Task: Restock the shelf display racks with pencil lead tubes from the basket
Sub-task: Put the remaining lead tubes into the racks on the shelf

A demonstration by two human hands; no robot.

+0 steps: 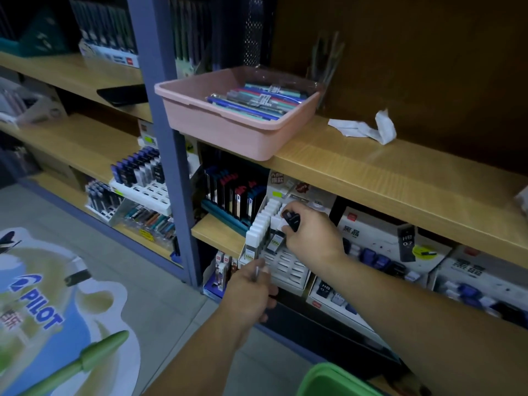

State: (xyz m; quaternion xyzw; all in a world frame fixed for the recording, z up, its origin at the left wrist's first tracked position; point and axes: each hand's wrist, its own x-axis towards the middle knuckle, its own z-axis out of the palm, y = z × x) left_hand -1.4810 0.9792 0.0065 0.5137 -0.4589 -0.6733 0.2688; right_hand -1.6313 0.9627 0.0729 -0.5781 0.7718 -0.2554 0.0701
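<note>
Right hand (310,231) pinching one black-capped pencil lead tube (291,220) over the white slotted display rack (288,267) on the lower shelf. Left hand (251,292) closed around a thin tube, blurred, just below the rack's front. One green basket (334,381) at bottom edge, one pink tray (228,124) of pens above.

Your single head camera looks forward and down, close on the white display rack (274,241) under the wooden shelf (371,172); floor at left.
</note>
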